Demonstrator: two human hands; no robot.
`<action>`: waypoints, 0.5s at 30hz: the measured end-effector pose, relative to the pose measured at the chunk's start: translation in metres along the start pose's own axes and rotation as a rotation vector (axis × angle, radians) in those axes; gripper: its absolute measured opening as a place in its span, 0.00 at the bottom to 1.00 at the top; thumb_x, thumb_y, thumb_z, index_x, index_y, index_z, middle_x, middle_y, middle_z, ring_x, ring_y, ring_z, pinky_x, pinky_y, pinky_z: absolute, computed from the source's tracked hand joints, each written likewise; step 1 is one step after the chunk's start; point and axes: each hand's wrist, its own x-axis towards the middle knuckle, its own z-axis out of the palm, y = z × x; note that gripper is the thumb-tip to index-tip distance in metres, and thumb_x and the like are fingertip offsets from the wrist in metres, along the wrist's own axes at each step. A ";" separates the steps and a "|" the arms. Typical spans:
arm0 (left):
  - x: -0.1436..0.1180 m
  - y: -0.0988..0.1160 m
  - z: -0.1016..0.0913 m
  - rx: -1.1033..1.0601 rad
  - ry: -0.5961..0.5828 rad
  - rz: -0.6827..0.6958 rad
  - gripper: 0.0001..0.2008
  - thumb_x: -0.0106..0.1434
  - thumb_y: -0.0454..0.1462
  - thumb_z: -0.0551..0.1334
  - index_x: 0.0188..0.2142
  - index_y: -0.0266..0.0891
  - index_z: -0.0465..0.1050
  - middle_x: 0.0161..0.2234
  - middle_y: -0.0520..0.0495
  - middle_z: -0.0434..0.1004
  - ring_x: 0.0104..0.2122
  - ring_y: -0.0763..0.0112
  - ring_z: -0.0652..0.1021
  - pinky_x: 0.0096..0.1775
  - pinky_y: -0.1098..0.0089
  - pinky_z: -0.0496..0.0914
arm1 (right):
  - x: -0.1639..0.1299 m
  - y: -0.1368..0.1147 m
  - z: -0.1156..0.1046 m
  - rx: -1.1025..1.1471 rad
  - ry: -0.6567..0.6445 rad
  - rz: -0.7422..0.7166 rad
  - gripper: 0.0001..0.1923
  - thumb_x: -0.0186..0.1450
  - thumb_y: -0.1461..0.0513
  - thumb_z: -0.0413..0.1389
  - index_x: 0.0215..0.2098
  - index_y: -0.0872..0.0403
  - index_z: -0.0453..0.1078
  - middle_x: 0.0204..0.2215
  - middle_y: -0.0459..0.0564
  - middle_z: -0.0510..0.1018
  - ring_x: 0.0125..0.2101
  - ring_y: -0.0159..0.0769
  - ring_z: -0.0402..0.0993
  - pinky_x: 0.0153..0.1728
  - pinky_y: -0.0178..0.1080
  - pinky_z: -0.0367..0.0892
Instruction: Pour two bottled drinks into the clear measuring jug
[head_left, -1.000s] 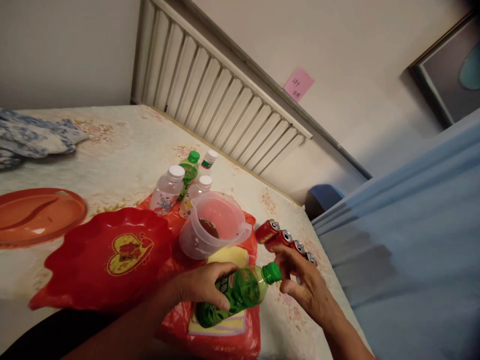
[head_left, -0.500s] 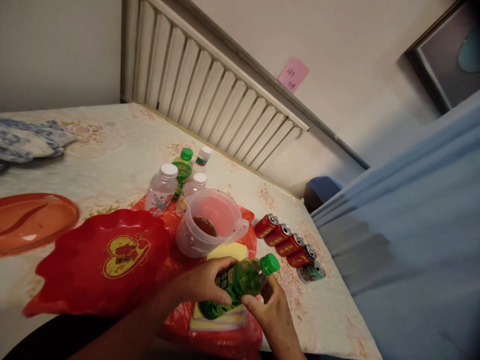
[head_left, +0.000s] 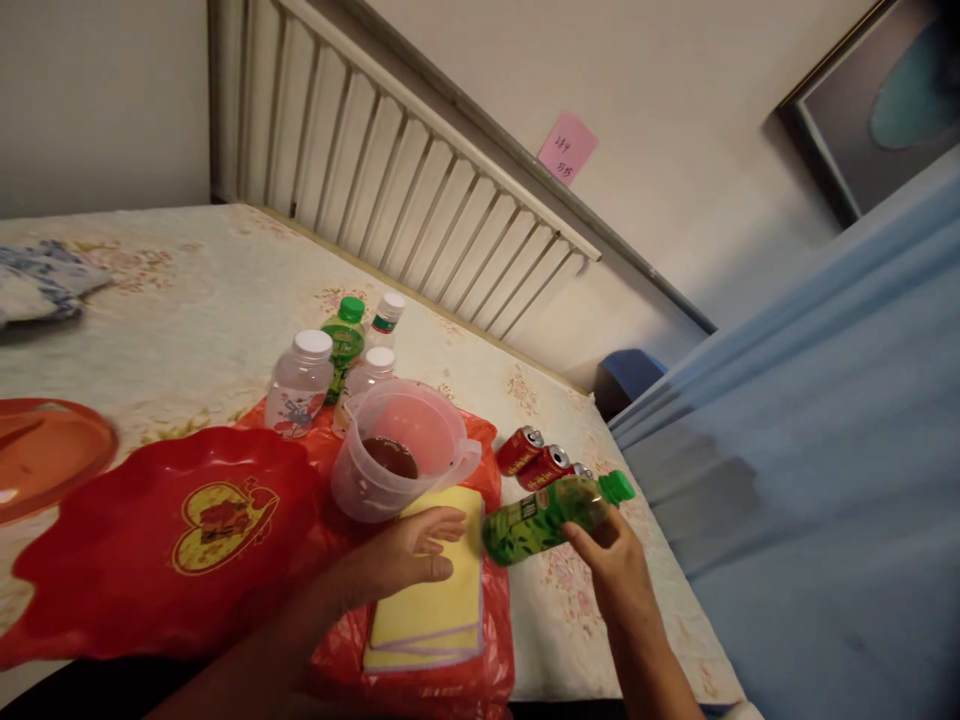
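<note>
In my right hand [head_left: 611, 560] is a green plastic drink bottle [head_left: 536, 520] with its green cap on, tilted almost onto its side above the table. My fingers wrap its neck end. My left hand [head_left: 409, 550] holds nothing; its fingers are apart over the folded yellow cloths [head_left: 431, 610]. Just beyond that hand stands a translucent measuring jug [head_left: 367, 485] with brown liquid in it. Jug and cloths rest on a red plastic bag [head_left: 495, 640]. Red drink cans [head_left: 517, 450] stand behind the bottle, which hides part of the row.
A red scalloped tray [head_left: 120, 540] lies at left, with an orange dish [head_left: 60, 450] beyond it. Behind the jug stand a clear white-capped jar [head_left: 300, 385], a smaller one [head_left: 367, 380], another green bottle [head_left: 346, 345] and a white-capped bottle [head_left: 386, 315]. A radiator [head_left: 420, 190] lines the wall.
My left hand has let go of the green bottle and opened. My right hand has carried the bottle to the right, in front of the cans. The view has shifted slightly right.
</note>
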 end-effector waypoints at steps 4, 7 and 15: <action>0.000 0.001 0.002 -0.060 0.008 -0.061 0.37 0.55 0.49 0.69 0.60 0.38 0.62 0.56 0.36 0.69 0.57 0.52 0.69 0.57 0.53 0.63 | 0.032 0.026 -0.015 -0.094 0.075 -0.019 0.23 0.49 0.51 0.66 0.40 0.53 0.74 0.34 0.51 0.82 0.34 0.46 0.78 0.34 0.43 0.73; 0.001 -0.001 0.004 -0.061 -0.005 -0.089 0.37 0.54 0.49 0.69 0.58 0.38 0.62 0.54 0.36 0.70 0.54 0.55 0.71 0.56 0.54 0.65 | 0.050 0.043 -0.017 -0.174 0.089 -0.038 0.20 0.49 0.52 0.66 0.36 0.54 0.74 0.29 0.50 0.81 0.30 0.45 0.77 0.30 0.42 0.72; 0.001 0.004 0.004 -0.029 -0.005 -0.125 0.37 0.54 0.50 0.68 0.58 0.36 0.61 0.54 0.34 0.69 0.55 0.52 0.72 0.53 0.54 0.67 | 0.070 0.063 -0.004 -0.151 0.005 -0.035 0.17 0.49 0.56 0.65 0.35 0.54 0.73 0.30 0.49 0.82 0.32 0.46 0.78 0.33 0.42 0.72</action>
